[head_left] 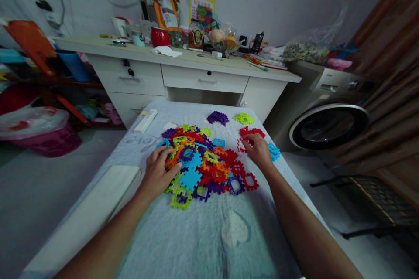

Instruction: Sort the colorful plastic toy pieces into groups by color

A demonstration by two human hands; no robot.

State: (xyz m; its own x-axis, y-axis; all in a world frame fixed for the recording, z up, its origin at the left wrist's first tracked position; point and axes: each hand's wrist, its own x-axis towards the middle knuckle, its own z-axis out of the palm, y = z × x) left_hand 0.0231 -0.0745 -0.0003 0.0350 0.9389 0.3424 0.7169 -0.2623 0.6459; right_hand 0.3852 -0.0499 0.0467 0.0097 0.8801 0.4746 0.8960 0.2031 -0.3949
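Note:
A mixed pile of interlocking plastic tiles [191, 177] with notched edges lies mid-table in red, orange, blue, purple and lime. My left hand [159, 171] rests at the pile's left edge, fingers apart, holding nothing I can see. Right of the pile, the fingers of my right hand [258, 151] pinch a red tile [241, 145]. Just beyond that hand is a small group of red tiles [252, 132]. Sorted by colour nearby are purple tiles [218, 117], lime tiles [244, 118] and light blue tiles [273, 151].
A cloth [196, 244] covers the table. A long white board [88, 209] lies along its left side, with a narrow white box [145, 121] farther back. Behind stands a cluttered white desk [196, 67]. A washing machine [327, 113] is at right, a pink bin [49, 139] at left.

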